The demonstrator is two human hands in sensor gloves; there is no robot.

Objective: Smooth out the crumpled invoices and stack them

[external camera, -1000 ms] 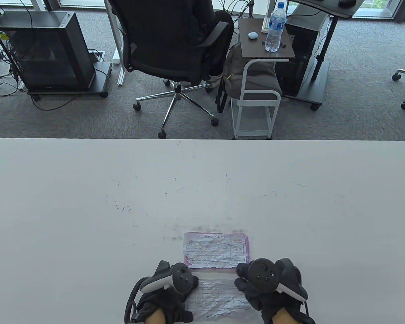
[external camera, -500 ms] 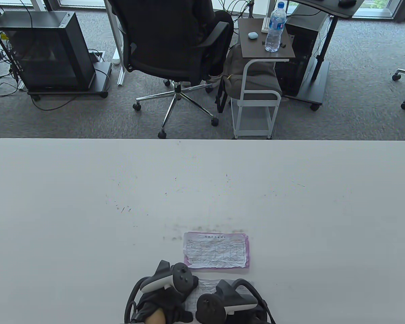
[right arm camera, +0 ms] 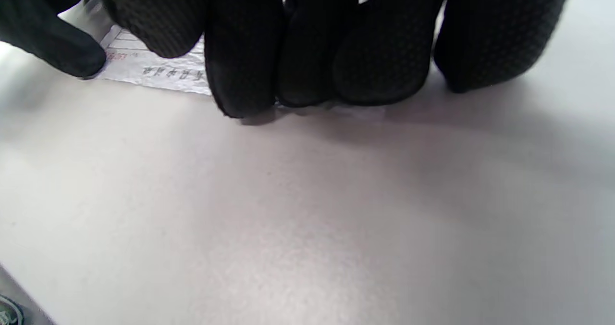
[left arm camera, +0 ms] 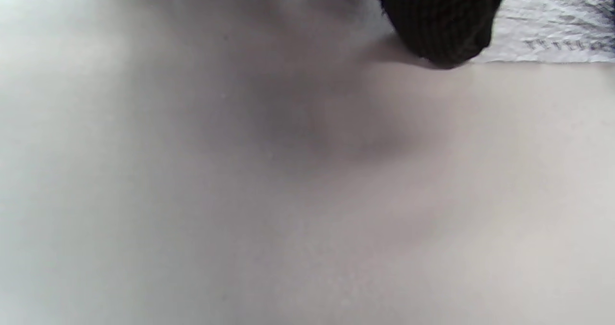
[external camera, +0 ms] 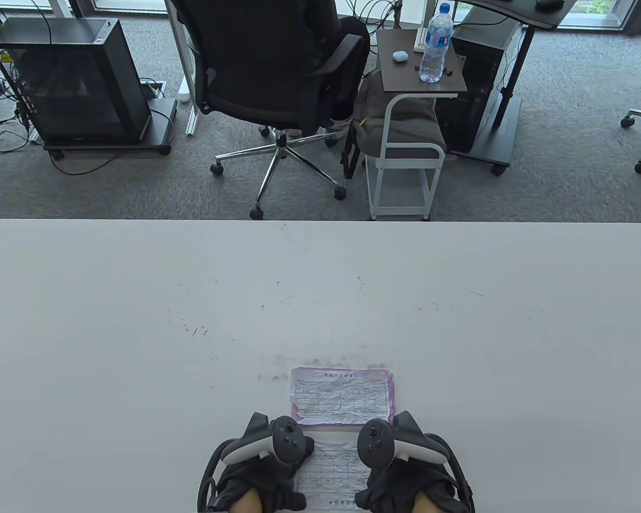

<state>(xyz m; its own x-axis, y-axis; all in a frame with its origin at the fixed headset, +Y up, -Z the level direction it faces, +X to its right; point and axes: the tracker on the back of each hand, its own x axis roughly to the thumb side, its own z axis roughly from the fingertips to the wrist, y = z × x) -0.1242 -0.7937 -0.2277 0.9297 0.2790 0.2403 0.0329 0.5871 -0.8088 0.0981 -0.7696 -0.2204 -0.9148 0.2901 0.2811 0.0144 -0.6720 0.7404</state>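
Observation:
A crumpled white invoice (external camera: 333, 471) lies at the table's near edge between my two hands. My left hand (external camera: 259, 475) rests on its left end; in the left wrist view one gloved fingertip (left arm camera: 439, 24) touches the table beside the invoice's edge (left arm camera: 547, 31). My right hand (external camera: 400, 481) presses on its right end; in the right wrist view my fingers (right arm camera: 307, 51) lie side by side, tips down on the invoice's edge (right arm camera: 158, 68). Just beyond lies a flattened invoice (external camera: 343, 396) with a pink sheet showing under its edges.
The white table (external camera: 139, 320) stretches wide on both sides and beyond the papers, with small dark marks. Past its far edge stand an office chair (external camera: 278, 69), a side table with a water bottle (external camera: 435, 45) and a black cabinet (external camera: 75, 80).
My right hand swept left across the crumpled invoice and has come back toward its right end, closer in than a second ago. My left hand and the flattened invoice have not moved.

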